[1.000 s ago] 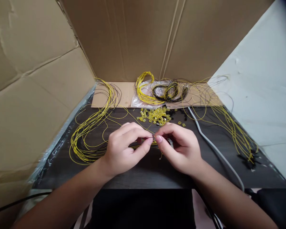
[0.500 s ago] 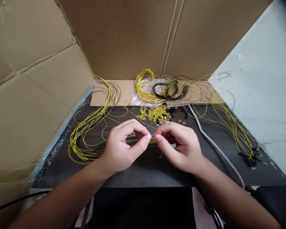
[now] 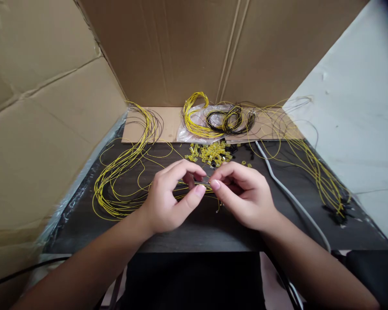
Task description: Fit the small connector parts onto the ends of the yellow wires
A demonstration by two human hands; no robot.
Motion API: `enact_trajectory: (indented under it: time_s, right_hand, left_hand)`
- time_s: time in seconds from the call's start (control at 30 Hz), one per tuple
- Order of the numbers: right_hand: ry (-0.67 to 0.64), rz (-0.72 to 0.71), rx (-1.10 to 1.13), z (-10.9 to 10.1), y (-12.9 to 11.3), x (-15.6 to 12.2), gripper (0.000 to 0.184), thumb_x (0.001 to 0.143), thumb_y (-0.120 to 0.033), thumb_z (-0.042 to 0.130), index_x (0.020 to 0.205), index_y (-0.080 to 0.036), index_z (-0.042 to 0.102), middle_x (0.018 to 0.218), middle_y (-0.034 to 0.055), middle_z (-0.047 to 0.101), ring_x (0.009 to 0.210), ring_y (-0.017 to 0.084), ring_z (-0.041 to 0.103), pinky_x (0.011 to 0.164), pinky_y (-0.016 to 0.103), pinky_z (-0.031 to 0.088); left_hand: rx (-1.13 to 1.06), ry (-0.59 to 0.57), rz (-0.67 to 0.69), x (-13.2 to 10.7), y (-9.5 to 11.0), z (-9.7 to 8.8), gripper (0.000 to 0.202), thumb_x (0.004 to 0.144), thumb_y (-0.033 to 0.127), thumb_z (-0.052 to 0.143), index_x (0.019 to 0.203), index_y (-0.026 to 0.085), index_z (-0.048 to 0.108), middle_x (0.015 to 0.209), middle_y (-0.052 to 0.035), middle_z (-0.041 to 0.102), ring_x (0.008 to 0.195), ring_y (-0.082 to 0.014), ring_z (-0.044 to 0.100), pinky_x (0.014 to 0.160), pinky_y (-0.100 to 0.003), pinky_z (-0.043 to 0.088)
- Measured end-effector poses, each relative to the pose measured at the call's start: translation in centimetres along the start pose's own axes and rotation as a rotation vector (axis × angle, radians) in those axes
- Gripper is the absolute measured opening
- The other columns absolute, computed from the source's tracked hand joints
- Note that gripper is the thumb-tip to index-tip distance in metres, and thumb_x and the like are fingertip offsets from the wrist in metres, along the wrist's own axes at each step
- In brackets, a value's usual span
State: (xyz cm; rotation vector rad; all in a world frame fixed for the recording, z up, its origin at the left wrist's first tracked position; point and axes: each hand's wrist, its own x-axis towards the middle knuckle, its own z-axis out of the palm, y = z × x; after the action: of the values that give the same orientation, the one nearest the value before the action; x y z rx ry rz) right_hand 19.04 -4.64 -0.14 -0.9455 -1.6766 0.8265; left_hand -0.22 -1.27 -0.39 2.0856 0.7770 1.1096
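Cardboard walls (image 3: 168, 51) close the dark table (image 3: 194, 234) at the back and left, with bare tabletop only near its front edge. Above the middle, the left hand (image 3: 168, 200) and right hand (image 3: 245, 196) meet fingertip to fingertip, pinching a thin yellow wire (image 3: 181, 196). Wire loops (image 3: 116, 189) lie left, yellow clips (image 3: 210, 154) just behind and a grey cable (image 3: 291, 198) right; whatever the right fingers pinch besides the wire is too small to make out.

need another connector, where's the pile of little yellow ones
In the head view the yellow pile lies on the dark table just beyond both hands, centre, in front of the wire coils on the plastic bag.
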Motion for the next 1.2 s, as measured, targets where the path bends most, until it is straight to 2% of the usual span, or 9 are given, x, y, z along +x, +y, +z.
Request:
enact_trajectory:
  time_s: [0.1, 0.27, 0.6, 0.87, 1.0, 1.1, 1.2]
  right_hand:
    - [-0.001, 0.007, 0.028, 0.1, 0.1, 0.0, 0.004, 0.091, -0.021, 0.063, 0.088, -0.019, 0.062, 0.074, 0.0001, 0.062, 0.06, 0.009, 0.053, 0.052, 0.023, 0.041]
    - [0.016, 0.012, 0.056, 0.2, 0.1, 0.0, 0.005, 0.09, -0.02, 0.064, 0.086, -0.018, 0.062, 0.077, 0.0013, 0.064, 0.065, 0.01, 0.056, 0.057, 0.024, 0.044]
    - [-0.002, 0.015, 0.038, 0.0, 0.3, 0.1, 0.002, 0.09, -0.02, 0.066, 0.088, -0.018, 0.066, 0.078, 0.002, 0.066, 0.066, 0.012, 0.058, 0.059, 0.026, 0.045]
    - [0.004, -0.016, 0.0, -0.3, 0.2, 0.3, 0.003, 0.089, -0.019, 0.068, 0.091, -0.018, 0.07, 0.079, 0.0015, 0.068, 0.064, 0.011, 0.056, 0.059, 0.027, 0.042]
    - [-0.012, -0.02, -0.04, -0.3, 0.2, 0.5, 0.002, 0.09, -0.018, 0.067, 0.089, -0.018, 0.068, 0.079, 0.0004, 0.066, 0.065, 0.01, 0.056, 0.059, 0.026, 0.041]
    - [-0.041, -0.019, -0.05, -0.3, 0.1, 0.5, 0.002, 0.09, -0.019, 0.066, 0.09, -0.018, 0.068, 0.08, 0.0003, 0.066, 0.067, 0.01, 0.056, 0.061, 0.026, 0.043]
    - [-0.051, -0.004, -0.05, -0.3, 0.1, 0.5, 0.003, 0.09, -0.02, 0.066, 0.089, -0.018, 0.067, 0.08, 0.0003, 0.066, 0.068, 0.01, 0.057, 0.062, 0.025, 0.043]
  left_hand:
    - [-0.031, -0.059, 0.02, 0.2, 0.1, 0.2, 0.008, 0.087, 0.019, 0.062, 0.094, 0.018, 0.061, 0.086, -0.003, 0.063, 0.074, -0.0131, 0.06, 0.069, -0.028, 0.052]
    - [0.006, 0.04, 0.098, 0.1, 0.2, 0.5, 0.011, 0.083, 0.01, 0.066, 0.089, 0.018, 0.061, 0.08, -0.0006, 0.062, 0.071, -0.0107, 0.059, 0.067, -0.025, 0.05]
    - [0.048, 0.051, 0.136, 0.2, 0.4, 0.4, 0.011, 0.084, 0.006, 0.064, 0.086, 0.017, 0.062, 0.078, -0.001, 0.063, 0.071, -0.0104, 0.059, 0.066, -0.024, 0.05]
    - [0.109, 0.103, 0.206, 0.2, 0.2, 0.3, 0.011, 0.083, 0.004, 0.066, 0.088, 0.015, 0.064, 0.078, -0.0018, 0.066, 0.072, -0.0095, 0.061, 0.066, -0.022, 0.051]
    - [0.231, 0.167, 0.306, 0.0, -0.1, 0.3, 0.018, 0.079, 0.004, 0.07, 0.092, 0.015, 0.064, 0.083, -0.0025, 0.069, 0.076, -0.0113, 0.064, 0.072, -0.025, 0.054]
    - [0.338, 0.233, 0.402, -0.1, -0.5, 0.1, 0.031, 0.074, 0.007, 0.076, 0.101, 0.015, 0.063, 0.088, -0.0038, 0.071, 0.075, -0.013, 0.065, 0.074, -0.029, 0.055]
    - [0.433, 0.219, 0.484, -0.1, -0.8, -0.3, 0.041, 0.073, 0.008, 0.079, 0.109, 0.016, 0.063, 0.095, -0.006, 0.072, 0.081, -0.0153, 0.068, 0.077, -0.032, 0.057]
